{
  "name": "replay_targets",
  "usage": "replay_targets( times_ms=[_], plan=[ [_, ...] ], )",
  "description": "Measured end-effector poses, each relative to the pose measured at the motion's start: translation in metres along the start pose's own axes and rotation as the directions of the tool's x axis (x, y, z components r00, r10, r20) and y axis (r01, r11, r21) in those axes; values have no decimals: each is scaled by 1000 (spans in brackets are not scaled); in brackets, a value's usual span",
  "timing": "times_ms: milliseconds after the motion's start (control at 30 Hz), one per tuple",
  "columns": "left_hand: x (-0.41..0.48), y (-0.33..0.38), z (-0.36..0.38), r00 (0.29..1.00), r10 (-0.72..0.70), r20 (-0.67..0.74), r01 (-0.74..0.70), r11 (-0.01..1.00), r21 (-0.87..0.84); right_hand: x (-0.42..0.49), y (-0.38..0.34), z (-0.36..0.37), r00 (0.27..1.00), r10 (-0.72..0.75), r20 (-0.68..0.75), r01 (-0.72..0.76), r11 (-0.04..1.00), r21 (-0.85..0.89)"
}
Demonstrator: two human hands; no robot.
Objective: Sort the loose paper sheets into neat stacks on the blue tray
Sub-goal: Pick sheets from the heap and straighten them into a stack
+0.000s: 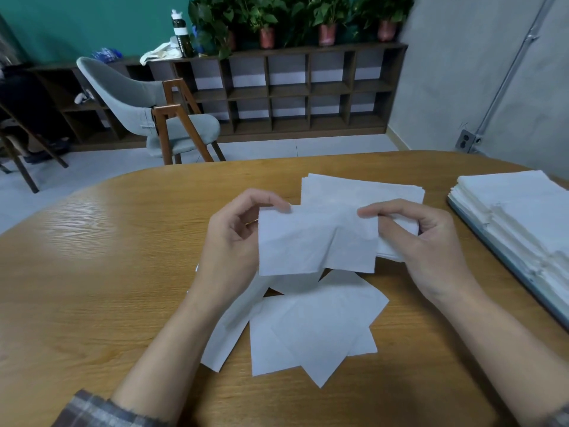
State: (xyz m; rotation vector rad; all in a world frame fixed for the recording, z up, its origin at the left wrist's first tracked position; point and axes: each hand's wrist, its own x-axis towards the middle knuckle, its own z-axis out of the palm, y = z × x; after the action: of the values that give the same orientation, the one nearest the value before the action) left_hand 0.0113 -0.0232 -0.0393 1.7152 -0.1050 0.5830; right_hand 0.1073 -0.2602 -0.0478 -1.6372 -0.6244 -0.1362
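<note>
Our left hand [229,238] and right hand [428,238] pinch one creased paper sheet [317,240] by its top corners above the table [107,272], loose sheets [311,331] at six o'clock, blue tray [480,223] at three.

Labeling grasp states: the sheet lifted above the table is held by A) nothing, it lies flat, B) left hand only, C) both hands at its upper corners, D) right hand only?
C: the left hand pinches the upper left corner of the sheet and the right hand pinches the upper right corner, above the loose sheets on the table.
</note>
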Motion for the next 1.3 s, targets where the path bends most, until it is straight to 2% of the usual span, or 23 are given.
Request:
replay_targets(
  times_ms=[100,233,333,467,600,700,800,867,1000,1300],
  plan=[
    [-1,0,-3,998,-63,22,62,998,22,0,1,-1,1000,12,-4,-13,1000,-26],
    [1,-2,-8,994,-99,36,100,994,-32,-1,-1,0,1000,12,10,-11,999,-42],
    [-3,5,-3,992,-128,-2,128,991,50,-1,1,1,999,6,35,-3,996,-86],
    [-2,4,3,993,-115,-29,117,991,66,-1,4,2,996,16,88,-6,993,-115],
    [-1,6,-4,985,-117,130,110,992,54,2,10,0,992,73,99,-76,997,33],
    [-3,7,-4,964,-164,210,180,982,-59,1,12,0,969,91,231,-133,975,176],
    [-3,6,2,973,-183,141,199,974,-106,-2,8,4,915,140,378,-256,926,278],
    [-3,6,4,968,-227,109,242,959,-147,-5,4,8,918,176,355,-266,938,223],
    [-3,5,8,976,-213,41,213,977,7,-7,1,12,944,245,220,-271,958,96],
    [-7,-2,24,945,-316,-83,307,946,-104,-12,-2,20,942,216,257,-274,937,217]
  ],
)
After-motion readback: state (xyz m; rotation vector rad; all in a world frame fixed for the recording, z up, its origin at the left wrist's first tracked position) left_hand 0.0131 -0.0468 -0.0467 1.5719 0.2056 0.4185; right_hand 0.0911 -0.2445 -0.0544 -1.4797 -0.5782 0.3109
